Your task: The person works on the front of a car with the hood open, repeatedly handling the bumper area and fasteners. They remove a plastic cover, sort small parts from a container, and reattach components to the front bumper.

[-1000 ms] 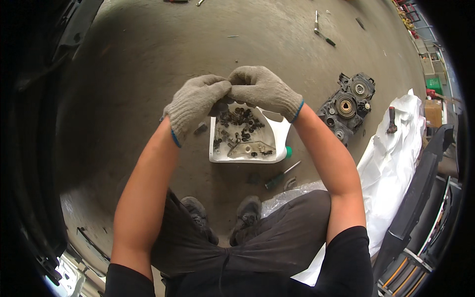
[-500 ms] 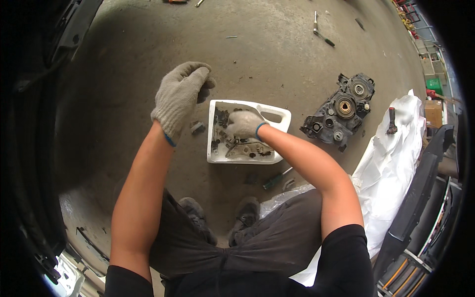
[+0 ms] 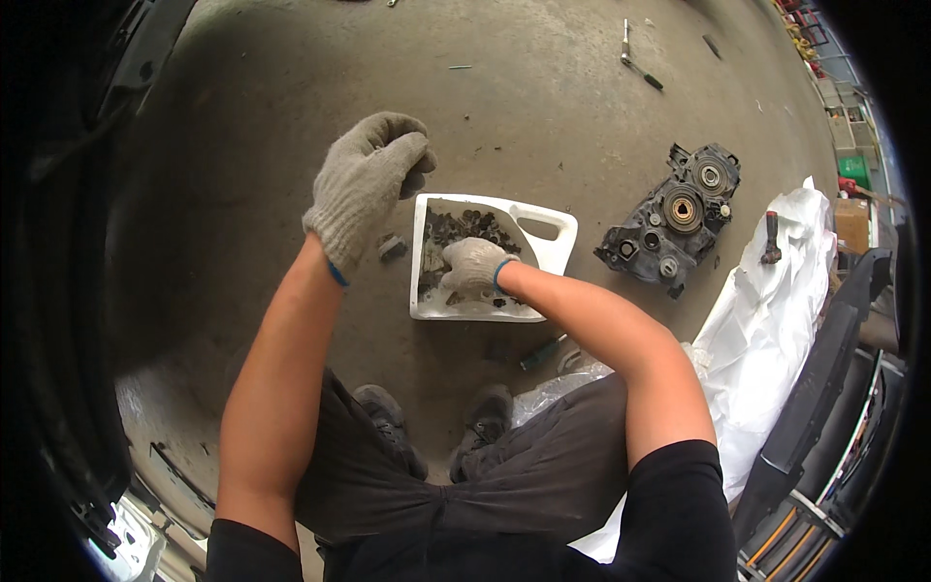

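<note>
My left hand (image 3: 373,179), in a grey knit glove, is raised over the floor left of a white cut-open plastic jug (image 3: 541,215). Its fingers curl in against the thumb, and whatever they may hold is hidden. Inside the jug is my right hand (image 3: 473,264), gloved in pale knit with a blue cuff. Those fingers are bent together and point down among small dark clips and fasteners (image 3: 475,225); I cannot make out what is between them. Part of a pale flat piece lies under this hand.
To the right lies a black headlight housing (image 3: 674,215). Beyond it a red-and-black tool (image 3: 771,238) rests on white sheeting (image 3: 766,320). A small grey part (image 3: 392,247) and a green-handled screwdriver (image 3: 539,355) lie near the jug. A ratchet (image 3: 635,60) is farther off.
My right hand has moved down and slightly toward me inside the jug, uncovering more dark fasteners at the far side. The left hand stays raised and curled, shifted slightly right.
</note>
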`<state>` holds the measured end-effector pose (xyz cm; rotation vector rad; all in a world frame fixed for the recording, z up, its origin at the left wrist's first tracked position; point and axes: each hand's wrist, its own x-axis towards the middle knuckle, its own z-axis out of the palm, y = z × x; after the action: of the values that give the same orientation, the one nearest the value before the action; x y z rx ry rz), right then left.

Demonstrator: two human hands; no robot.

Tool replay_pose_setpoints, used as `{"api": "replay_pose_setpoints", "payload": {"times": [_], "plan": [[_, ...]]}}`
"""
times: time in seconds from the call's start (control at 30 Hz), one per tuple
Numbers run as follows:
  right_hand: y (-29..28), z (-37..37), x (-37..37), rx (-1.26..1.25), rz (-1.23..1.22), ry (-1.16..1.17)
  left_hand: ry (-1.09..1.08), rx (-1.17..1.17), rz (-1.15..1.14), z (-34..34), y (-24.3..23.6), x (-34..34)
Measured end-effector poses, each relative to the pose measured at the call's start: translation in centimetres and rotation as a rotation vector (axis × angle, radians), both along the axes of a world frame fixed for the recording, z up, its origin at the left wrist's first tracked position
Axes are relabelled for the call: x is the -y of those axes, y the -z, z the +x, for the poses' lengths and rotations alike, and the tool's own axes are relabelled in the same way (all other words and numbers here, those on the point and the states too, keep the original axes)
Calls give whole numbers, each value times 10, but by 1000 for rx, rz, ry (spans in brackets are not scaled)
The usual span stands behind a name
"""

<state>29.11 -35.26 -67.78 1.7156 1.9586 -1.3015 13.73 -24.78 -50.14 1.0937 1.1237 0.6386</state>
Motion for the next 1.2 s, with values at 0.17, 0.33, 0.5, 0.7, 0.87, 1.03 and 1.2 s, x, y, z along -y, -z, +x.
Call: {"api": "replay_pose_setpoints", "payload": {"times": [0.17,0.33,0.5,0.7,0.87,1.03,1.2], "plan": [[-4,5,-3,-71,-37,98,-22,-26,10,3,0,-1],[16,18,-3,26,107,126,35,-21,38,5,6,-1],[11,27,-8,81,106,52,15,-27,57,1,12,-4],[-15,37,-24,118,-171,-7,28,-56,79,-1,14,-5],[5,44,-20,-14,31,-36,28,-89,110,4,12,-4],[21,11,15,331,139,-197,59,-77,97,1,20,-5],[28,7,21,290,111,-130,83,-171,128,4,14,-1]]}}
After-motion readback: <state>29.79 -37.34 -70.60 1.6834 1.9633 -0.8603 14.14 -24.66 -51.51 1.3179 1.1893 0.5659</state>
